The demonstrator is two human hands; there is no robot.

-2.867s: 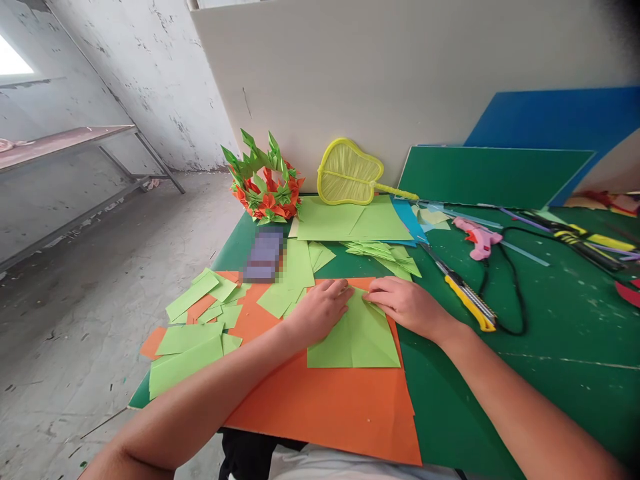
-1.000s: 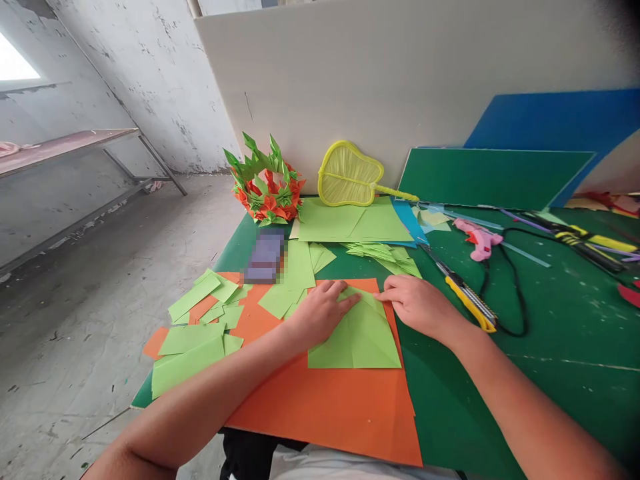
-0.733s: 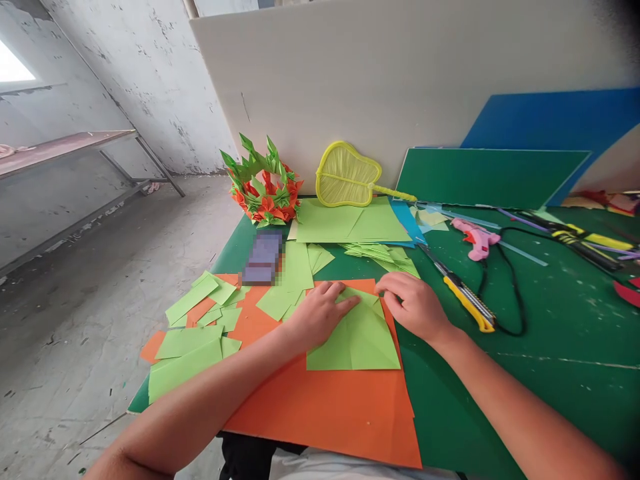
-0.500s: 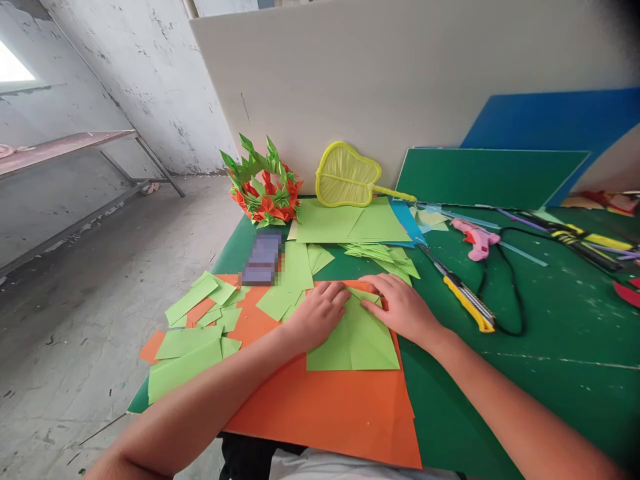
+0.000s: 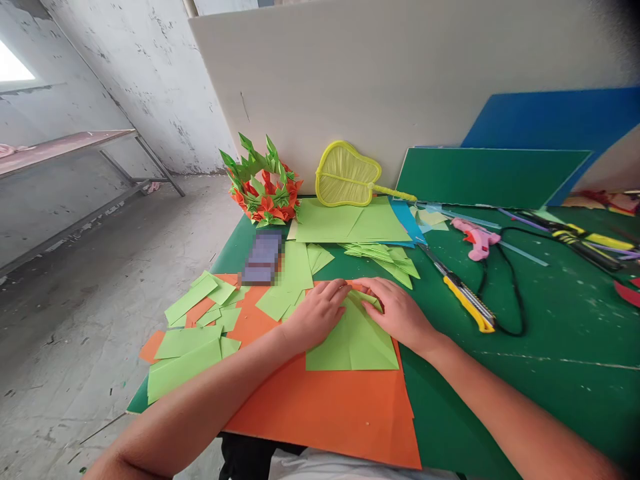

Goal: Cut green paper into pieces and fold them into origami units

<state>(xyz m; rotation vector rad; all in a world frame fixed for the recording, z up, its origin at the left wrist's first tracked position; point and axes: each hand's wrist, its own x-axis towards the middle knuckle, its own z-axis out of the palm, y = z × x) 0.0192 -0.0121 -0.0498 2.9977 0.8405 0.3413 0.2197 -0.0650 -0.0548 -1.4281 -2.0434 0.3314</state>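
Note:
A square sheet of light green paper [image 5: 353, 343] lies on a larger orange sheet [image 5: 320, 407], with faint creases across it. My left hand [image 5: 320, 312] rests over its upper left part, fingers closed together at the far edge. At the upper right, my right hand [image 5: 395, 308] pinches the paper's far edge, thumb on the near side and fingers bent over the top. Both sets of fingertips nearly meet at the middle of that edge, which looks slightly turned up. The hands hide the upper corners.
Green offcuts [image 5: 187, 341] lie to the left, near a blurred purple-grey rectangle [image 5: 263, 259]. Behind are a folded-paper bowl [image 5: 265, 200], a yellow fan [image 5: 347, 175] and stacked green sheets [image 5: 325, 223]. A utility knife [image 5: 467, 303] and pink glue gun [image 5: 477, 239] lie right on the green table [image 5: 550, 400].
My right hand has shifted a little to the left along the paper's far edge, bringing its fingertips closer to my left hand's. The left hand has barely moved.

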